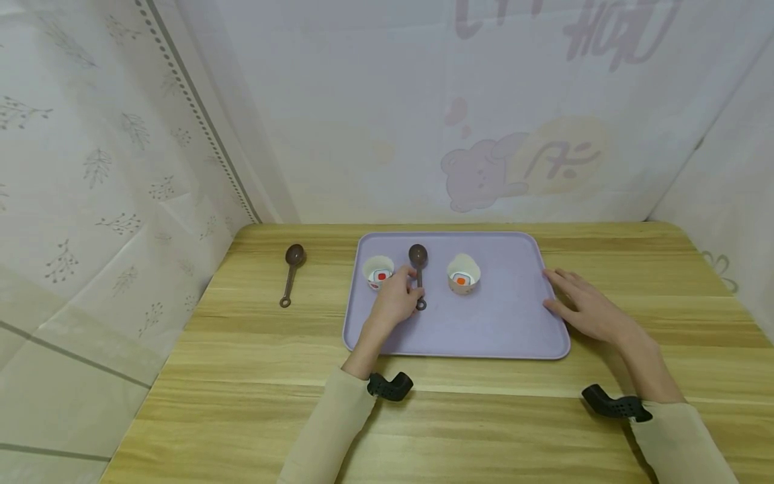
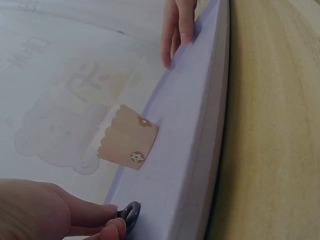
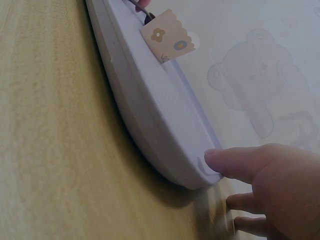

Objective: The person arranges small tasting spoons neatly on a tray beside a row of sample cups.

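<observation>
A spoon (image 1: 418, 256) is pinched by the left hand (image 1: 395, 299); rightward, past a cup (image 1: 463, 275) and bare tray (image 1: 510, 319), the rim (image 1: 561, 324) is touched by the straight-fingered right hand (image 1: 589, 310).

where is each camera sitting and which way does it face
Head: on the head, facing forward and down at the tray; left hand, right hand and both sleeves show.
Left wrist: on that wrist, facing rightward along the tray; left hand pinching a spoon near, right hand beyond.
Right wrist: on that wrist, facing leftward; right hand near, part of the left hand far off.
Both wrist views share a patterned cup and printed bear.
</observation>
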Demonstrator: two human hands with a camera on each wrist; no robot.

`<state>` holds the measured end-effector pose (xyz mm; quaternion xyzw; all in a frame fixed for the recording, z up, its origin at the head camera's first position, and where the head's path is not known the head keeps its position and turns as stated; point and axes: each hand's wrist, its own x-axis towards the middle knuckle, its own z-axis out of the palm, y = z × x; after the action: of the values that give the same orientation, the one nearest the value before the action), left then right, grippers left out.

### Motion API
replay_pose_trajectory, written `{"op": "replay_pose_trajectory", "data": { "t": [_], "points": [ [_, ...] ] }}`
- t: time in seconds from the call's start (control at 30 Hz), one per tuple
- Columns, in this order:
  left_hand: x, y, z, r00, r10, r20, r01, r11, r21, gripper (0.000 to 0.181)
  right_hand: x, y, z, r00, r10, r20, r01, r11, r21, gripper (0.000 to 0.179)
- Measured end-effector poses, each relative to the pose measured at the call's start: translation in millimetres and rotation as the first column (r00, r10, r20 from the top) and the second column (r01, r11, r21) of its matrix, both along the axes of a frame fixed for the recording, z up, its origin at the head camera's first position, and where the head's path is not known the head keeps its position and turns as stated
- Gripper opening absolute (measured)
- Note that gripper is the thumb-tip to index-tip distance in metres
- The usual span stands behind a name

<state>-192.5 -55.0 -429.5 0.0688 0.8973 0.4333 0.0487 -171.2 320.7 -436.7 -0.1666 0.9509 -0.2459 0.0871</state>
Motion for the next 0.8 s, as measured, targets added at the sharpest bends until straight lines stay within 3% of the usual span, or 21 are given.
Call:
{"op": "replay_pose_trajectory", "data": {
  "t": [0.43, 0.8],
  "points": [
    [1.0, 0.4, 3.1, 1.000, -0.004, -0.016, 0.004, 1.000, -0.019, 0.029, -0.2, 0.4, -0.6, 1.000, 0.000, 0.001, 0.000, 1.000, -0.003, 0.072],
    [2.3, -0.6, 7.5, 1.000, -0.011, 0.011, 0.011, 1.000, 0.000, 0.031, 0.5, -0.4, 0.8, 1.000, 0.000, 0.005, 0.000, 1.000, -0.010, 0.072]
  ]
}}
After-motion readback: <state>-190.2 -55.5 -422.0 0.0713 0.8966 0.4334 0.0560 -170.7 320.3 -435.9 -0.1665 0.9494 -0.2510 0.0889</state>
